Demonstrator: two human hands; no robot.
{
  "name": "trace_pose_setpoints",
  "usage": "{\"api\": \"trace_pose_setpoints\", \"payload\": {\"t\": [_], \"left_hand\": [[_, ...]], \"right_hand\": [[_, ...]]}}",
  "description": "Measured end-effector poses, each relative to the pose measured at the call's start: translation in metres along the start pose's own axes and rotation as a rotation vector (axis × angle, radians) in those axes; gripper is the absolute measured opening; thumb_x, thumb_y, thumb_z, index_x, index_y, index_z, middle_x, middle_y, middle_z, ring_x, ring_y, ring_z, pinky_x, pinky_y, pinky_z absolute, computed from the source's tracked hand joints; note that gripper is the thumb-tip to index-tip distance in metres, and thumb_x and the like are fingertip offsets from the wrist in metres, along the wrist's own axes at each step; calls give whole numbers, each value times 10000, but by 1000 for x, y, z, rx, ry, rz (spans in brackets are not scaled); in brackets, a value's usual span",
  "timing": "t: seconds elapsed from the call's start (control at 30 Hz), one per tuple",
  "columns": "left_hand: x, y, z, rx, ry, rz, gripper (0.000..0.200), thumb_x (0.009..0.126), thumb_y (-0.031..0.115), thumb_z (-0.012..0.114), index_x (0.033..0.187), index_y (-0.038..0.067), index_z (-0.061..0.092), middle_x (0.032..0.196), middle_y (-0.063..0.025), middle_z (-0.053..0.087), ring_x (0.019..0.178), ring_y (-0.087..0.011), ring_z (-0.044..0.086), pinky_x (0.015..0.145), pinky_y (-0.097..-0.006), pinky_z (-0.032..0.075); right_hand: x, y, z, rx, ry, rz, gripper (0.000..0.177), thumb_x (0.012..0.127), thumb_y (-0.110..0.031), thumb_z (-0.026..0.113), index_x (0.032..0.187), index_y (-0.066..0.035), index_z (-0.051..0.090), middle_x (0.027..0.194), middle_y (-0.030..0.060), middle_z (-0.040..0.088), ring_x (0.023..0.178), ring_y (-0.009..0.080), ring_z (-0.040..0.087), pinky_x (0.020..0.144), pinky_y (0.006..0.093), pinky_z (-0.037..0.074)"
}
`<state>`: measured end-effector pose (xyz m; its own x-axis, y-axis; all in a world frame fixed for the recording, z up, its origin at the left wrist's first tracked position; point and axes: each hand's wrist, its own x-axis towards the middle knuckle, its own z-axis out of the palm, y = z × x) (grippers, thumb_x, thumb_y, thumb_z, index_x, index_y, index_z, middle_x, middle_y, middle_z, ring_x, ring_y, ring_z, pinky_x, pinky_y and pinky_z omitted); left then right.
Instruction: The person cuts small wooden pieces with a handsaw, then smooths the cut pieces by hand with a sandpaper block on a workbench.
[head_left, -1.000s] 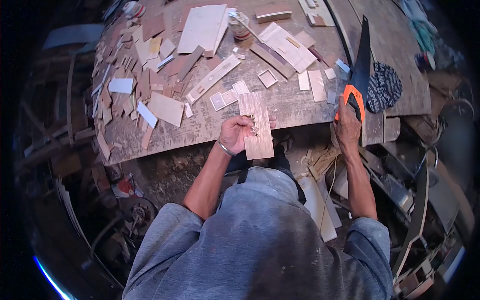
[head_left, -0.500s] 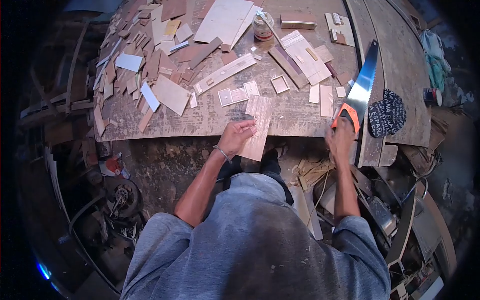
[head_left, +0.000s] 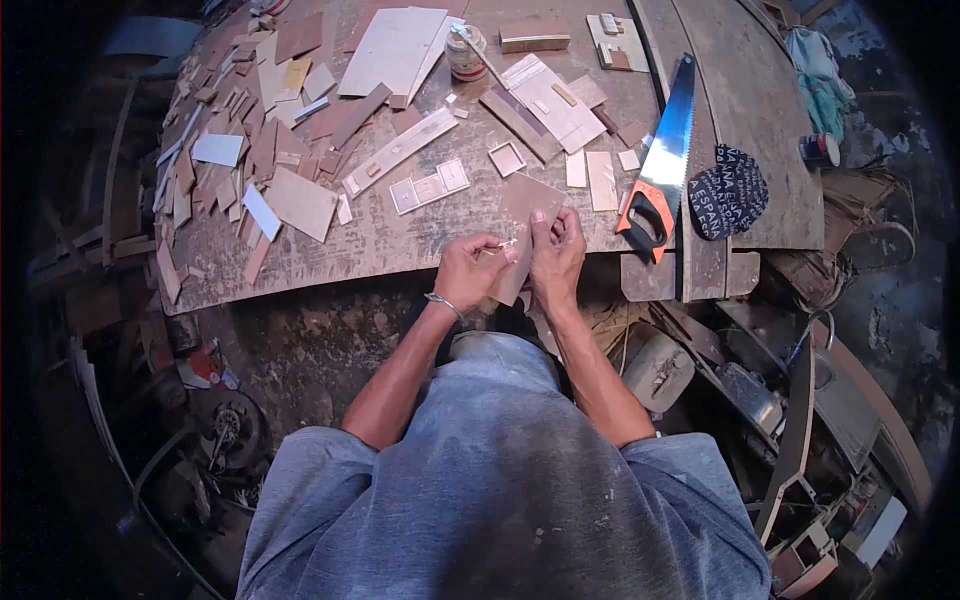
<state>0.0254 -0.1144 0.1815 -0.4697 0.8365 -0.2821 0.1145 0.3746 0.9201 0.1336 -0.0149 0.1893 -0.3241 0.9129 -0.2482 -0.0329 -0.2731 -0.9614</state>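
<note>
Freed of the handsaw it grasped half a second ago, a woodworker's right hand has swung inward to join the left hand at a thin wooden board. The board is held up before the body, near the front edge of a cluttered bench. The right grip is closed on its right side, thumb flat on the near face; the left, above a metal bracelet, is pinched shut on a ragged patch at the left edge.

The saw rests on the bench, orange handle by the front edge, blade pointing away, with a dark lettered cloth just right of it. Beyond the hands lie a three-part wooden frame and a small square frame; a jar stands farther back, and wood offcuts litter the left.
</note>
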Motion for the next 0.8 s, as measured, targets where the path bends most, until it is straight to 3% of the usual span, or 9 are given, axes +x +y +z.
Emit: {"api": "trace_pose_setpoints", "payload": {"t": [0.1, 0.23, 0.3, 0.33, 0.43, 0.57, 0.67, 0.77, 0.8], "left_hand": [[-4, 21, 15, 282, 170, 297, 159, 882, 104, 722, 997, -5, 709, 859, -110, 713, 812, -267, 687, 734, -370, 542], [-7, 45, 18, 714, 305, 708, 116, 894, 95, 636, 925, -17, 627, 916, -190, 611, 915, -418, 603, 765, -469, 493], [0, 34, 15, 532, 211, 582, 127, 919, 101, 594, 952, -21, 581, 929, -206, 564, 921, -419, 575, 766, -493, 466], [4, 30, 11, 443, 169, 520, 132, 932, 104, 573, 966, -23, 558, 936, -214, 541, 924, -420, 562, 766, -505, 453], [7, 25, 10, 250, 128, 473, 110, 923, 74, 548, 961, -25, 518, 894, -226, 497, 807, -450, 523, 736, -516, 420], [3, 23, 22, 553, 160, 588, 151, 929, 98, 550, 979, -42, 520, 921, -236, 513, 832, -455, 584, 680, -537, 482], [3, 21, 26, 542, 183, 538, 132, 921, 70, 543, 980, -45, 515, 894, -239, 504, 829, -464, 565, 689, -535, 472], [11, 27, 21, 662, 185, 609, 135, 953, 90, 524, 973, -43, 517, 891, -246, 511, 843, -482, 559, 720, -546, 455], [10, 27, 19, 735, 177, 643, 147, 968, 105, 519, 969, -42, 519, 895, -248, 517, 849, -484, 563, 728, -548, 454]], "right_hand": [[-7, -10, 2, -246, 140, -174, 221, 1010, -177, 645, 1061, 25, 570, 907, 79, 677, 773, 106, 602, 697, 280, 508], [-11, -23, 3, -400, 123, -330, 229, 996, -187, 631, 1065, 20, 562, 817, 203, 656, 712, 232, 655, 632, 375, 511], [-8, -13, -1, -540, 63, -512, 218, 1001, -182, 613, 1076, 15, 561, 820, 215, 649, 701, 280, 664, 632, 401, 510], [-10, -18, -3, -401, -32, -410, 238, 1007, -187, 595, 1136, 7, 544, 826, 232, 648, 697, 383, 661, 635, 451, 509], [-6, -7, -2, -219, -211, -322, 268, 1008, -188, 595, 1179, 2, 516, 837, 237, 650, 716, 409, 665, 649, 461, 511], [-15, -21, -3, -739, -129, -235, 242, 1025, -187, 535, 1193, -13, 513, 884, 280, 680, 789, 463, 686, 660, 487, 524], [3, 32, -6, -263, -19, -141, 236, 1021, -169, 518, 1206, -22, 526, 922, 310, 673, 840, 517, 657, 670, 529, 513], [-16, -3, -3, -558, -34, -367, 240, 1003, -146, 546, 1197, -6, 539, 931, 282, 690, 838, 490, 676, 701, 506, 531], [-13, -6, -8, -457, -142, -382, 309, 991, -129, 562, 1255, 29, 536, 1008, 277, 695, 894, 468, 682, 764, 477, 543]]}}
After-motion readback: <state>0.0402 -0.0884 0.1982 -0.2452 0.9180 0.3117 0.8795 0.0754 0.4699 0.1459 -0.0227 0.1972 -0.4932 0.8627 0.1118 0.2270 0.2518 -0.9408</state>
